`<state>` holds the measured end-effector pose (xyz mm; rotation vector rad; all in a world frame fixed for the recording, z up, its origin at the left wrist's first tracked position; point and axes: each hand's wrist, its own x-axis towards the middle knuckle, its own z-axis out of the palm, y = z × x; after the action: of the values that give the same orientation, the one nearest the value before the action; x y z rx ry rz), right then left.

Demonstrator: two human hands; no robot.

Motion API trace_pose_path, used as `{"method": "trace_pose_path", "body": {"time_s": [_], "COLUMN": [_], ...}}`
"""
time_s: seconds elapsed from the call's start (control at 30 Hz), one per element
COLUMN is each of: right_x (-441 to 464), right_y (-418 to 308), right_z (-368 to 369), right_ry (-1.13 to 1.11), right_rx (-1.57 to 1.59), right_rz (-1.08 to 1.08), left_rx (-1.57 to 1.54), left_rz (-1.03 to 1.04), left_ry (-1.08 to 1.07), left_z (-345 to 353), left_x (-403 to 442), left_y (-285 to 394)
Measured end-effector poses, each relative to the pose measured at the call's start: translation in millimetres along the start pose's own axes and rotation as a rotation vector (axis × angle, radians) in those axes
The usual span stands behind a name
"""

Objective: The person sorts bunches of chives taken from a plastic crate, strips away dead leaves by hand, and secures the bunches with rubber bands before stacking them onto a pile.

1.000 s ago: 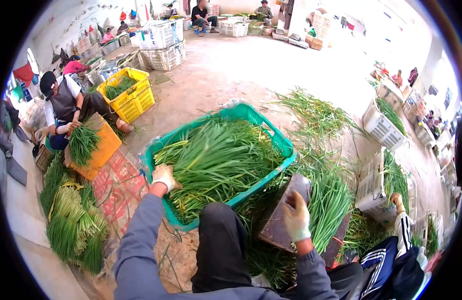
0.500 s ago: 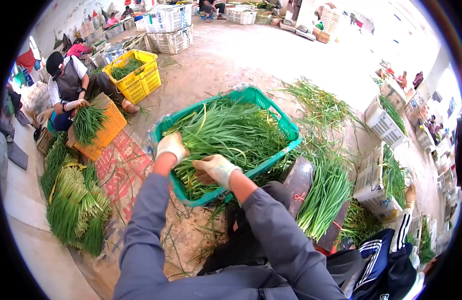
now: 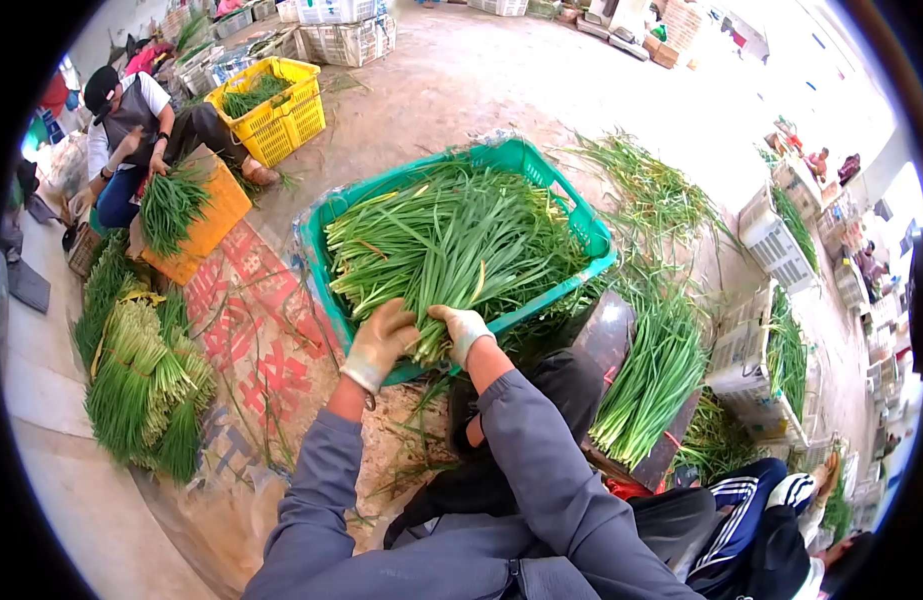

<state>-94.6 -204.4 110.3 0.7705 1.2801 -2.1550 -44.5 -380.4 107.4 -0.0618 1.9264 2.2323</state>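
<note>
A bunch of garlic chives (image 3: 436,310) is gathered between my two gloved hands over the near side of a green crate (image 3: 526,325). My left hand (image 3: 383,340) closes on the left side of its pale stem ends. On the right, my right hand (image 3: 462,330) grips the same stems, thumb toward the left hand. The green leaves fan away from me over more loose chives (image 3: 381,225) that fill the crate. Part of each hand's fingers is hidden behind the stems.
Right of my knee, chives (image 3: 656,390) lie on a dark board (image 3: 671,440). Tied bundles (image 3: 141,380) are piled at left. A seated person (image 3: 131,130) handles chives by an orange crate (image 3: 216,215) and a yellow crate (image 3: 296,115). White crates (image 3: 771,245) stand at right.
My hands have drawn closer together and toward me, and now hold a bunch upright by its stem ends. The chives in the crate lie differently. The view has shifted slightly.
</note>
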Motion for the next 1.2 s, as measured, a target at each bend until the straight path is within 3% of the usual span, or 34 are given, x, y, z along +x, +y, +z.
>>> {"method": "trace_pose_path", "body": {"time_s": [0.1,0.13,0.2,0.23,0.27,0.33,0.4,0.47,0.53,0.73,0.8,0.93,1.0,1.13,1.2], "right_x": [8,7,-5,-13,-5,-19,-22,-16,-17,-23,-21,-18,-16,5,-4], "right_y": [2,1,-4,-9,-4,-9,-16,-15,-18,-17,-17,-22,-21,-5,-12], "right_z": [-7,-8,-8,-6,-10,-5,-8,-9,-10,-9,-12,-20,-17,-12,-10], "right_ry": [-0.013,-0.014,-0.125,-0.065,-0.088,-0.102,-0.104,-0.114,-0.116,-0.074,-0.078,-0.150,-0.177,-0.115,-0.084], "right_rx": [0.010,0.013,0.069,-0.032,-0.046,-0.043,-0.125,-0.142,-0.148,-0.115,-0.094,-0.008,-0.072,-0.271,-0.285], "right_rz": [-0.033,-0.036,-0.020,-0.005,-0.036,-0.039,-0.035,-0.036,-0.017,-0.010,-0.046,-0.070,-0.061,-0.201,-0.077], "left_rx": [0.442,0.445,0.779,0.426,0.613,0.687,0.512,0.715,0.805,0.872,0.625,0.215,0.053,0.373,0.506], "left_rz": [0.004,0.008,-0.176,-0.290,-0.411,-0.232,-0.189,-0.055,-0.057,-0.007,-0.204,-0.211,-0.216,-0.091,-0.119], "left_ry": [0.316,0.314,0.199,0.030,0.016,-0.052,-0.112,-0.111,-0.073,-0.039,-0.042,0.073,-0.088,-0.048,-0.013], "left_z": [-17,-17,-4,4,14,-21,0,4,2,-9,-23,-18,-8,4,18], "left_x": [25,34,43,36,38,85,65,58,55,60,62,46,44,55,33], "left_y": [-20,-23,-9,-4,17,-59,-23,-3,1,-7,-10,-5,-10,-38,11]}}
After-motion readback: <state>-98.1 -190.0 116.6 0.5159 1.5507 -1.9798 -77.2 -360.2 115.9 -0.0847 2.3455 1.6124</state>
